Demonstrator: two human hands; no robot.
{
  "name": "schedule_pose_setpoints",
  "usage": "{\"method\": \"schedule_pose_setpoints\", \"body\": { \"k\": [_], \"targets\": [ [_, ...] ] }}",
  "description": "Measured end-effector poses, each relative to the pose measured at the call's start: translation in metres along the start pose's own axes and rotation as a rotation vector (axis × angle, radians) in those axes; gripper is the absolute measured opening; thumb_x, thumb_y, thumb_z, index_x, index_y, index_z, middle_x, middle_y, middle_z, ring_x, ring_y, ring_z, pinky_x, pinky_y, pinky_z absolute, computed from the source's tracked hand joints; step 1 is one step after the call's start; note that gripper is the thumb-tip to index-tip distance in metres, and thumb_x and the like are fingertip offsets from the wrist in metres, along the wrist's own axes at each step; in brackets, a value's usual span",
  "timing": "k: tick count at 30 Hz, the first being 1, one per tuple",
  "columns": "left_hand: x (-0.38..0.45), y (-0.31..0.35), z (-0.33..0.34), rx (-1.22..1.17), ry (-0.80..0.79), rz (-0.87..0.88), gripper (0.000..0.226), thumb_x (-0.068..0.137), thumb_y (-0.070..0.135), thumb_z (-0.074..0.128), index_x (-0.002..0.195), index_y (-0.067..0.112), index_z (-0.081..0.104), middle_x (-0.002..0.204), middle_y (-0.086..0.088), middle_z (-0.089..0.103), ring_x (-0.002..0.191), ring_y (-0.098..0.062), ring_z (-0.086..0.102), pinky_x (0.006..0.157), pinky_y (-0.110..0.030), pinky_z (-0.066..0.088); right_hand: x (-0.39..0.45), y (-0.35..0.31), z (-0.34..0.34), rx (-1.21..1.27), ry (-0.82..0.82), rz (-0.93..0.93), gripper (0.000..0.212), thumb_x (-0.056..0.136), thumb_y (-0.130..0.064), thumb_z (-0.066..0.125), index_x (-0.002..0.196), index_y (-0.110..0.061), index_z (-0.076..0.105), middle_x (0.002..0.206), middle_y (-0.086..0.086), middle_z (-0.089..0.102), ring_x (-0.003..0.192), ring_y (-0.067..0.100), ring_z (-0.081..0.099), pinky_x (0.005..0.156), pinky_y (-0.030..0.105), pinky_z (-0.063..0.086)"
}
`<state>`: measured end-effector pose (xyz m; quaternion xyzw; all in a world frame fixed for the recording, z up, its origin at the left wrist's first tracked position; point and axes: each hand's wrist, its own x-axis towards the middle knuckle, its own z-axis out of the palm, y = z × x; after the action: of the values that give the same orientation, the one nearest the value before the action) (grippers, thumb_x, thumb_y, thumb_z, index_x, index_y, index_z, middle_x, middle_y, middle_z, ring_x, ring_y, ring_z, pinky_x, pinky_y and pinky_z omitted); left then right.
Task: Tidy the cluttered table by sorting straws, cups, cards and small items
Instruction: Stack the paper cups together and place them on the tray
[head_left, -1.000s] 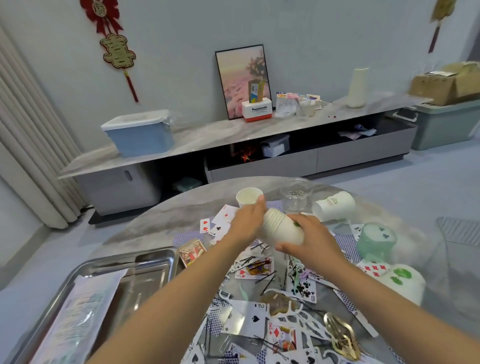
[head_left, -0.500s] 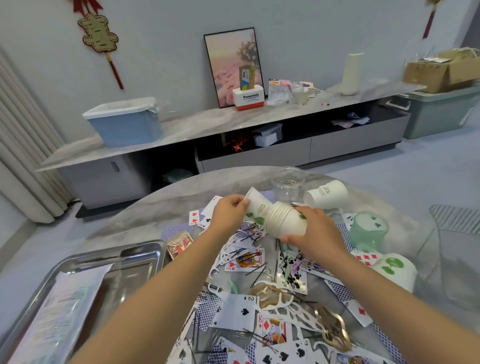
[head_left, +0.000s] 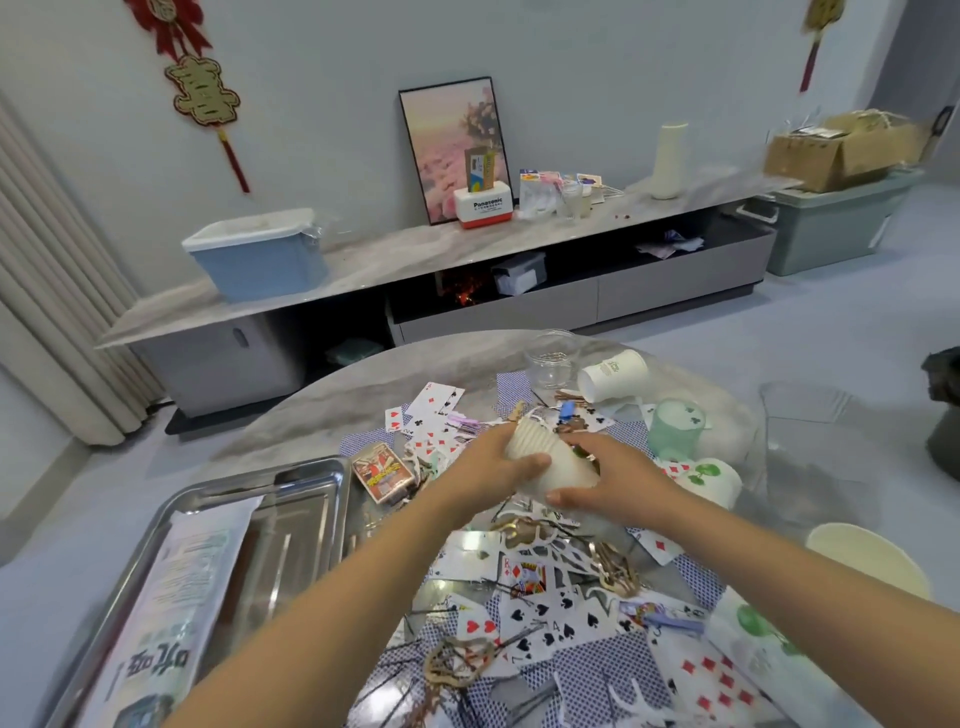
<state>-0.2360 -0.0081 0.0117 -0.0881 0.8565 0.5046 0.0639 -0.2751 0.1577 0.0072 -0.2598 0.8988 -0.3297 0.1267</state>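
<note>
I have the stack of nested white paper cups (head_left: 550, 462) between both hands, lying on its side just above the card clutter near the middle of the table (head_left: 311, 410). My left hand (head_left: 498, 462) wraps the ribbed rim end, thumb curled over the top; my right hand (head_left: 618, 480) cups the base end from the far side and beneath, fingers bent round it. So each grip is closed on the stack, neither wide.

I judge these cups very light and thin-walled: they will dent if squeezed at mid-wall, and nested ones can slide apart when tilted. The rolled rims are the stiffest part, so I would hold there and press along the stack's axis, not across it.

Other cups wait: a white paper cup (head_left: 613, 375) tipped over at the far side, a green translucent cup (head_left: 675, 428) beside it, a cup with green print (head_left: 714, 480) partly behind my right wrist, and a clear plastic cup (head_left: 550, 358) that is hard to make out against the table.

I cannot count the cups in the stack. The cards beneath my hands are hidden, and a cream bowl (head_left: 862, 561) at the right edge is partly covered by my forearm. The steel tray (head_left: 291, 499) is cut off at the lower left.
</note>
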Motion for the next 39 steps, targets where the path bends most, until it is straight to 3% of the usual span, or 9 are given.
{"method": "schedule_pose_setpoints", "body": {
  "k": [3,6,12,17,23,30,33,35,39],
  "targets": [
    [-0.015,0.008,0.019,0.383,0.072,0.076,0.05,0.092,0.031,0.059,0.135,0.012,0.044,0.129,-0.007,0.054,0.105,-0.02,0.057,0.084,-0.028,0.044,-0.016,0.013,-0.015,-0.138,-0.028,0.008,0.076,0.075,-0.05,0.072,0.14,-0.025,0.042,0.14,-0.004,0.048,0.125,0.014,0.046,0.101,0.028,0.037],
    [-0.027,0.016,0.038,0.661,0.106,0.183,0.034,0.093,0.028,0.056,0.122,0.012,0.05,0.118,-0.006,0.058,0.099,-0.024,0.058,0.083,-0.033,0.047,-0.021,0.033,-0.031,-0.481,0.041,0.054,0.067,0.08,-0.053,0.065,0.138,-0.03,0.043,0.141,-0.003,0.044,0.13,0.021,0.037,0.107,0.036,0.029],
    [-0.029,0.019,0.063,0.949,0.11,0.31,0.034,0.095,0.032,0.052,0.122,0.012,0.053,0.12,-0.008,0.054,0.114,-0.027,0.048,0.094,-0.038,0.039,-0.027,0.071,-0.031,-0.746,0.057,0.167,0.023,0.091,-0.019,0.05,0.107,-0.016,0.067,0.105,0.005,0.058,0.102,0.023,0.052,0.074,0.032,0.044],
    [-0.027,0.011,0.069,0.733,0.217,0.322,0.034,0.089,0.033,0.062,0.114,0.01,0.06,0.128,-0.007,0.043,0.126,-0.024,0.031,0.104,-0.033,0.033,-0.021,0.061,-0.046,-0.707,0.287,0.113,0.024,0.093,-0.011,0.045,0.1,-0.01,0.068,0.089,0.005,0.06,0.08,0.022,0.055,0.065,0.028,0.041],
    [-0.029,0.001,0.072,0.345,0.339,0.254,0.045,0.08,0.027,0.074,0.111,0.012,0.044,0.129,-0.004,0.029,0.126,-0.019,0.033,0.104,-0.024,0.032,-0.025,0.006,-0.065,0.138,0.749,-0.059,0.024,0.093,-0.015,0.052,0.089,-0.004,0.073,0.081,0.007,0.069,0.076,0.021,0.06,0.061,0.026,0.046],
    [-0.023,0.007,0.075,-0.145,0.199,0.101,0.12,0.068,0.017,0.084,0.148,0.026,-0.004,0.127,0.008,0.037,0.111,-0.008,0.047,0.091,-0.025,0.038,-0.006,0.006,-0.04,-0.004,0.447,0.099,0.037,0.087,-0.007,0.052,0.05,-0.011,0.045,0.05,0.006,0.042,0.053,0.018,0.036,0.049,0.025,0.029],
    [-0.014,0.001,0.082,-0.144,0.195,0.13,0.12,0.069,0.017,0.083,0.149,0.029,-0.006,0.114,0.011,0.051,0.108,-0.009,0.055,0.086,-0.022,0.041,0.0,0.022,-0.021,-0.086,0.308,0.108,0.047,0.092,-0.011,0.051,0.047,-0.022,0.041,0.061,0.002,0.054,0.058,0.016,0.045,0.062,0.023,0.034],
    [-0.007,-0.003,0.083,-0.132,0.235,0.154,0.115,0.07,0.024,0.083,0.149,0.03,-0.001,0.113,0.009,0.058,0.106,-0.009,0.058,0.086,-0.023,0.045,0.006,0.03,-0.02,-0.05,0.247,0.109,0.041,0.096,-0.018,0.05,0.055,-0.017,0.059,0.071,0.003,0.061,0.06,0.014,0.051,0.058,0.024,0.036],
    [0.017,0.001,0.073,-0.085,0.311,0.24,0.097,0.072,0.037,0.079,0.145,0.034,0.014,0.13,0.005,0.05,0.116,-0.01,0.053,0.097,-0.03,0.046,0.038,0.039,-0.034,0.174,0.236,0.141,0.039,0.098,-0.029,0.045,0.067,-0.008,0.057,0.057,0.002,0.047,0.054,0.014,0.04,0.051,0.026,0.028]
  ]
}}
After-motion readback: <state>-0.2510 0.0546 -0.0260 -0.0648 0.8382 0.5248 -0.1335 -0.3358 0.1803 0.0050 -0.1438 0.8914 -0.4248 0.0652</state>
